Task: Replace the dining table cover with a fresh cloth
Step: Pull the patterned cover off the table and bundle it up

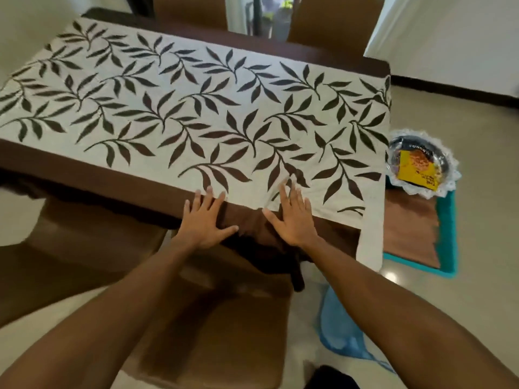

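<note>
A cream cloth with dark brown leaf print (pixel 196 108) lies spread over the dining table, its brown border (pixel 84 169) hanging along the near edge. My left hand (pixel 203 220) lies flat with spread fingers on the brown border at the near edge. My right hand (pixel 292 217) lies flat beside it, fingers straight, pressing where the leaf print meets the border. A small wrinkle sits between the two hands. At the right end a cream strip of the cloth (pixel 370 234) hangs down.
Brown chairs stand at the near side (pixel 213 332), near left (pixel 70 262) and far side (pixel 334 21). On a stool with a teal-edged brown mat (pixel 410 234) to the right sits a lace-rimmed dish (pixel 421 164) holding a yellow packet. A blue cloth (pixel 339 329) lies on the floor.
</note>
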`<state>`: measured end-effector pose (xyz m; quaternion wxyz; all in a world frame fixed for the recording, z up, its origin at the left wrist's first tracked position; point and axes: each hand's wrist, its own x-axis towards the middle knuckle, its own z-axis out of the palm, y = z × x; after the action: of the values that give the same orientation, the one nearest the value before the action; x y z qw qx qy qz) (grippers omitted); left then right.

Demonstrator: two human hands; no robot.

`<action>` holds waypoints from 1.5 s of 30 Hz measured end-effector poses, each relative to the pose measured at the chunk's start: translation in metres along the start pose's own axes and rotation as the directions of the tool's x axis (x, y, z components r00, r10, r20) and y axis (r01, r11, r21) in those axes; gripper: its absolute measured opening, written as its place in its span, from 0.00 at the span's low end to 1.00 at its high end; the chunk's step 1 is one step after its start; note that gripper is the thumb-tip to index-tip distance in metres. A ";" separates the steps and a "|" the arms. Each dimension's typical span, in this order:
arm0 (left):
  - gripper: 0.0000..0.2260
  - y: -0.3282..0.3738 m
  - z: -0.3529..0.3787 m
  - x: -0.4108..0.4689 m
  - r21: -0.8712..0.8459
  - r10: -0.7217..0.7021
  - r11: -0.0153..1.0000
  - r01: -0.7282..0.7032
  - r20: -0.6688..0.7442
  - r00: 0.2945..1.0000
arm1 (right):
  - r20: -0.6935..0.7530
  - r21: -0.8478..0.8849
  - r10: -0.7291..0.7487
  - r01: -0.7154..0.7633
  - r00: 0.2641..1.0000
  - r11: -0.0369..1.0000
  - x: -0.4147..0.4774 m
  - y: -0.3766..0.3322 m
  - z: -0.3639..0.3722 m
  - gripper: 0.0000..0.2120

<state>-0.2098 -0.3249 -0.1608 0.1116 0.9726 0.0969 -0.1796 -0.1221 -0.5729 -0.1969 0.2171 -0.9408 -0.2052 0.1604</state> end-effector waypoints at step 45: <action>0.13 -0.441 -0.132 0.155 -0.390 -0.384 0.899 0.201 -0.480 0.789 | -0.429 -0.116 0.414 -0.503 0.803 0.856 0.201 -0.237 0.101 0.49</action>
<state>-0.1256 0.1531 -0.1780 0.2050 0.9242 0.3037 0.1075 -0.0625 -0.2521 -0.2140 0.1002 -0.9931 0.0603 -0.0056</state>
